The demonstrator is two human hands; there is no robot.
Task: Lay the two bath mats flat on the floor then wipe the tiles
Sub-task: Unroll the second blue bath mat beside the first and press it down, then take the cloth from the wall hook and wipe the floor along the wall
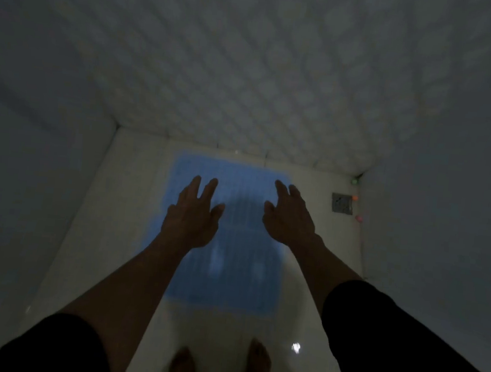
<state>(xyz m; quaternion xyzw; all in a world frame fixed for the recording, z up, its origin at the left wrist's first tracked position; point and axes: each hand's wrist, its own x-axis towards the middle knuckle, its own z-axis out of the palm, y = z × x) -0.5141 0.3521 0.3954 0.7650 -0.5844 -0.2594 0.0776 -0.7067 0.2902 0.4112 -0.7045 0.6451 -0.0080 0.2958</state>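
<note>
A light blue bath mat (227, 287) lies flat on the pale floor tiles (133, 204), its far edge near the back wall. My left hand (194, 212) and my right hand (289, 217) are stretched out above the mat, fingers spread and straight, holding nothing. Both arms reach forward from dark sleeves. Only one mat is in view. The room is dim and the picture is blurred.
A square metal floor drain (341, 203) sits at the right beside the wall, with a few small coloured objects (355, 198) near it. Patterned wall tiles (249, 80) rise behind the mat. Plain walls close in left and right. My bare feet (258, 366) stand on the near tiles.
</note>
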